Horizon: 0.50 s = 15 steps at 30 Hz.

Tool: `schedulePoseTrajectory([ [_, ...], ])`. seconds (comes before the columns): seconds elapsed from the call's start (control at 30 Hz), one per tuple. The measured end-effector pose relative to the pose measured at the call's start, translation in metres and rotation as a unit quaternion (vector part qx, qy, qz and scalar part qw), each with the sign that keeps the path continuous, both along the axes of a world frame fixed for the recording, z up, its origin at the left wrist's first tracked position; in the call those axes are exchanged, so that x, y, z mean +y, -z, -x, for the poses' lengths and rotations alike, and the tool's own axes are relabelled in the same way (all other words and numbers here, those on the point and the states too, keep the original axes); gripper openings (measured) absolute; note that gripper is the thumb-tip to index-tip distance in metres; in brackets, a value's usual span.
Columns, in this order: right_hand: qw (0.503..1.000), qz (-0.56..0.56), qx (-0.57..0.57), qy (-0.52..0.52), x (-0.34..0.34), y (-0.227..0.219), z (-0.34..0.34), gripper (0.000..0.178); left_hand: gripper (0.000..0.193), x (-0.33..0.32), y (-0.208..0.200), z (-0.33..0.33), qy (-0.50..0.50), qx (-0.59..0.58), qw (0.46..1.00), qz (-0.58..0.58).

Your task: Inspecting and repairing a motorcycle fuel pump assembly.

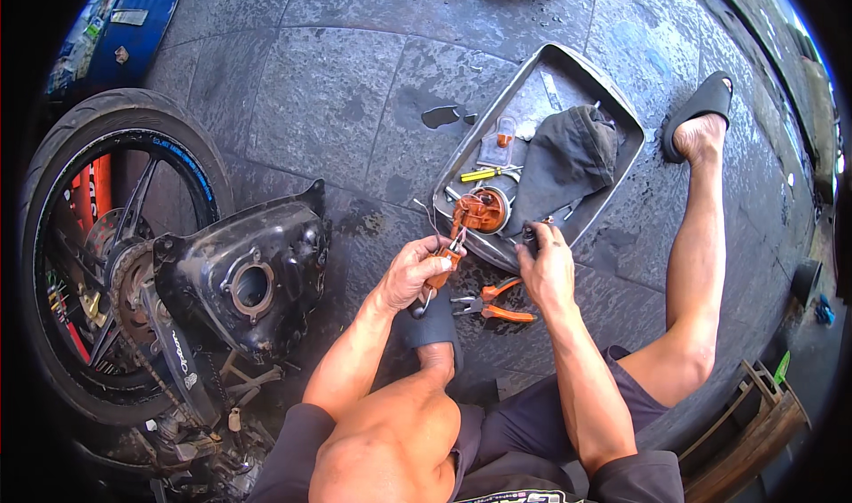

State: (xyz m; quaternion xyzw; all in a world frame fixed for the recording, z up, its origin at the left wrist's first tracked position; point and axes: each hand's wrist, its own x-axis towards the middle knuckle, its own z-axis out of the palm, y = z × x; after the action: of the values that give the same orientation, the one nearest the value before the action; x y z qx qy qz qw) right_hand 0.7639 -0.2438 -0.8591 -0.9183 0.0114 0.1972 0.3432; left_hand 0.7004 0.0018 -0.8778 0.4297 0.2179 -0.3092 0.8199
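Note:
My left hand [415,274] is closed round an orange plastic fuel pump part [437,279], with thin wires rising from its top and a curved metal piece below. Just beyond it, at the tray's near rim, sits an orange pump housing [480,210] with a round pale flange; whether wires join the two I cannot tell. My right hand [548,270] pinches a small dark piece [531,236] between thumb and fingers, over the tray's near right edge. Orange-handled pliers [497,302] lie on the floor between my forearms.
The grey tray [627,112] holds a dark cloth [568,161], a yellow-handled screwdriver [481,174] and a small clear pack [499,143]. To the left lie a black fuel tank [288,245] with a round opening and a motorcycle wheel [133,103]. A wooden stool [750,436] stands lower right.

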Motion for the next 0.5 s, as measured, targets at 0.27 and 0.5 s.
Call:
schedulePoseTrajectory([
  [0.27, 0.994, 0.04, -0.067, -0.073, 0.006, 0.009, 0.007, 0.032, 0.037, 0.006, 0.0, 0.011, -0.087, -0.017, 0.995, -0.056],
  [0.5, 0.996, 0.015, -0.084, -0.012, 0.004, 0.009, -0.037, 0.028, 0.041, 0.005, -0.009, 0.007, -0.025, 0.011, 0.995, -0.099],
])
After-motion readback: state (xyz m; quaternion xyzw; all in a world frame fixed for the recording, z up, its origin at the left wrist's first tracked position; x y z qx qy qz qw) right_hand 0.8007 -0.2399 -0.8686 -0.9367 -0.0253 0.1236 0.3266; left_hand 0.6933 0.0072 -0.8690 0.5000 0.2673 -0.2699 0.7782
